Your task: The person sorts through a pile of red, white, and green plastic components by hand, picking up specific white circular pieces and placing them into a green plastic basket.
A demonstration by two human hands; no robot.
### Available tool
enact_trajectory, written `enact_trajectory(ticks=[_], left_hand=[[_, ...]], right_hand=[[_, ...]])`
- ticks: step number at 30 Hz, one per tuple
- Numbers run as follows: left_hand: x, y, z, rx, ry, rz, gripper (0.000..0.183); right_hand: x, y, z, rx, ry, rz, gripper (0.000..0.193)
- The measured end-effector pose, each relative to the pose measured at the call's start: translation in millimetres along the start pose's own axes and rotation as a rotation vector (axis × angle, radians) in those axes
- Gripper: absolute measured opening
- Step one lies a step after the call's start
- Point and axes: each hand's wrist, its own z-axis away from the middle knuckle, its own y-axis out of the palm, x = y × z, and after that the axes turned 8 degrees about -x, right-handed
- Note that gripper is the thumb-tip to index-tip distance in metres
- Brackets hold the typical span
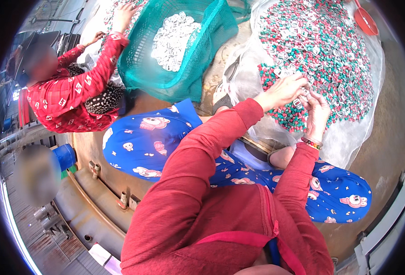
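Both hands meet over the near part of a large heap (321, 50) of small red and green pieces mixed with white plastic clips. My left hand (282, 92) is closed in a pinch, its fingertips at a small white plastic piece. Close beside it, my right hand (318, 112) has thumb and fingers drawn together on a small white piece too; its exact shape is partly hidden by the fingers. A beaded bracelet (311, 143) circles my right wrist. The heap lies on a white translucent mesh sheet (344, 137).
Left of the heap stands a green mesh-lined basket (136, 75) containing a pile of white clips (175, 41). A person in a red patterned top (74, 91) works at another heap at the far left. A red scoop-like basket (366, 21) lies at the far right.
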Motion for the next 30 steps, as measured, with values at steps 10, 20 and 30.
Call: enact_trajectory(ticks=[10, 20, 30], left_hand=[[-0.2, -1.2, 5.5, -0.134, 0.187, -0.273, 0.006], [93.7, -96.3, 7.4, -0.388, -0.318, -0.478, 0.020], [180.6, -104.4, 76.5, 0.054, -0.714, -0.853, 0.040]], right_hand=[[-20.1, 17.1, -3.2, -0.084, 0.051, -0.206, 0.019], [-26.5, 16.4, -4.4, 0.041, 0.188, -0.314, 0.024], [-24.6, 15.7, -6.0, 0.091, 0.197, -0.394, 0.019]])
